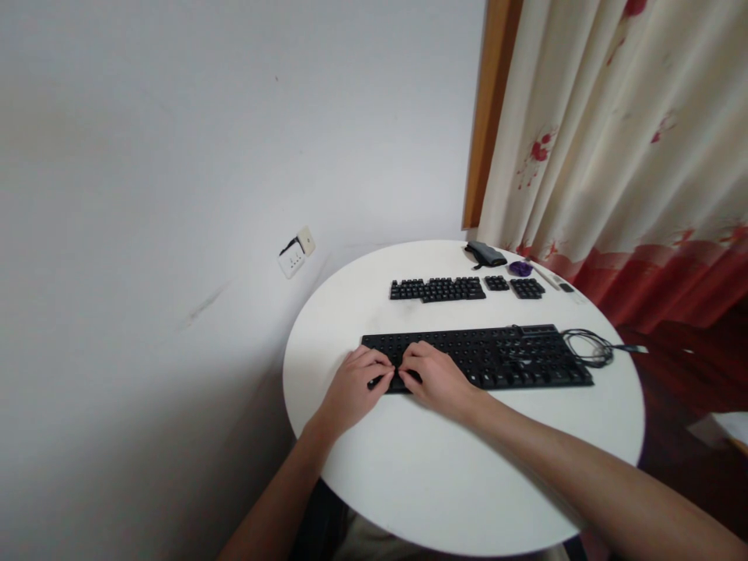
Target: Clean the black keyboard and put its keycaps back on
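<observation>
A black keyboard (pixel 485 360) lies on the round white table, and many of its key positions look bare of caps. At its left end, my left hand (pixel 358 386) is closed, thumb and fingers drawn together low over the keys. My right hand (pixel 435 378) comes in from the other side, also closed, its fingertips almost meeting those of the left. Whatever sits between the fingertips is too small and hidden to make out. Behind the keyboard, black keycaps (pixel 453 289) are laid out in rows, with smaller groups of keycaps (pixel 527 288) to their right.
Coiled black cable (pixel 596 351) rests at the keyboard's right end, its plug over the table edge. Toward the back right are a grey-black pouch (pixel 486 254), a purple item (pixel 520 268) and a pale stick-like tool (pixel 543 274). A wall (pixel 175 195) stands left, a curtain (pixel 631 156) right.
</observation>
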`<state>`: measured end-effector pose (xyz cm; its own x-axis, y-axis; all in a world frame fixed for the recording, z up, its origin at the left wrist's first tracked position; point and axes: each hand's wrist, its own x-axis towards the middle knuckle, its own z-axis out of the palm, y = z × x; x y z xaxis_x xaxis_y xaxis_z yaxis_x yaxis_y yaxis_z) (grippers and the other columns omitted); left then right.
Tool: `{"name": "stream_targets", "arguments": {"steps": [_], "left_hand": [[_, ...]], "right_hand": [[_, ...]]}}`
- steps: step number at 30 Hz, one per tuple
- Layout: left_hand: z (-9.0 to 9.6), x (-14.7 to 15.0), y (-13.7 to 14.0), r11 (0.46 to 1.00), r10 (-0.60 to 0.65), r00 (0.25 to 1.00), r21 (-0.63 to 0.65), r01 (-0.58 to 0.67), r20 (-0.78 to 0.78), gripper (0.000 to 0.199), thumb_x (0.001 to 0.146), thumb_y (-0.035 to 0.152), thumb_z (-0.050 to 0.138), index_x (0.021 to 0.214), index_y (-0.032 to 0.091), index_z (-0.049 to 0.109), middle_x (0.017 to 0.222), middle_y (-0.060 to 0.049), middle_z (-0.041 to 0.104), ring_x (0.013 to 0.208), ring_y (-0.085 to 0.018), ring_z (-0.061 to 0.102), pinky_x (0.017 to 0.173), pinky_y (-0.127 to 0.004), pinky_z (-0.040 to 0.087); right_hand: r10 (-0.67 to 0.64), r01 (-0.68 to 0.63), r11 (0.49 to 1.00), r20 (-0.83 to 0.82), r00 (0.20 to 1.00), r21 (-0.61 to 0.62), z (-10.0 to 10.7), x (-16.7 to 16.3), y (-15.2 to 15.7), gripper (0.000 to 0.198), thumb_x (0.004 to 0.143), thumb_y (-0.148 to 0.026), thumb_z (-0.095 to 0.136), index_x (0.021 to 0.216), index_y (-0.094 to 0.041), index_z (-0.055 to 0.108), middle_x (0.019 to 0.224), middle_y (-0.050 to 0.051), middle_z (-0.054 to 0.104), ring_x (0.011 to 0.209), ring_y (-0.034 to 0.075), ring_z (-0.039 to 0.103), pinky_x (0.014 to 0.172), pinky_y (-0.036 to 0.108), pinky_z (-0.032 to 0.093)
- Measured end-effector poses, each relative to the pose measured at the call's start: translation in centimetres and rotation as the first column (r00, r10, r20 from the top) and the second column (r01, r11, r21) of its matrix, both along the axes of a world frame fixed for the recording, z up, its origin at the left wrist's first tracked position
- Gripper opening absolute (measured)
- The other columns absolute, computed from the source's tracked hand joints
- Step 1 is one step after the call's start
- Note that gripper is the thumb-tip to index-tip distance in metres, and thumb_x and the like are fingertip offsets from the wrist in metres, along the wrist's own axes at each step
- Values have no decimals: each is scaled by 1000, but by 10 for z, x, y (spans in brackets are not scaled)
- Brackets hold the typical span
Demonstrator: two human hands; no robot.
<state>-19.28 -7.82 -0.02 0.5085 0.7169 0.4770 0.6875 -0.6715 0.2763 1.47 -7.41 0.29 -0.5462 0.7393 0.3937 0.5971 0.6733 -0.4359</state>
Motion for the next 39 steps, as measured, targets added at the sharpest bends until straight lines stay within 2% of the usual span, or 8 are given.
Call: {"name": "stream_targets", "arguments": {"steps": [29,39], "left_hand": [[7,1,-3,998,46,990,41,-40,-133,15,93,22,59,86,24,73,98,-4,65,97,-22,55,87,-40,46],[6,1,-1,998,43,992,46,-37,-117,18,93,23,59,81,23,72,88,-3,61,90,-20,53,81,-37,45]], "right_hand": [[-15,13,999,74,997,35,1,-1,-1,17,95,-19,55,87,-18,70,96,7,62,94,19,56,80,30,47],[-33,27,998,111,993,52,2,-1,-3,18,96,-21,54,85,-18,69,95,7,61,93,19,55,77,29,46]]}}
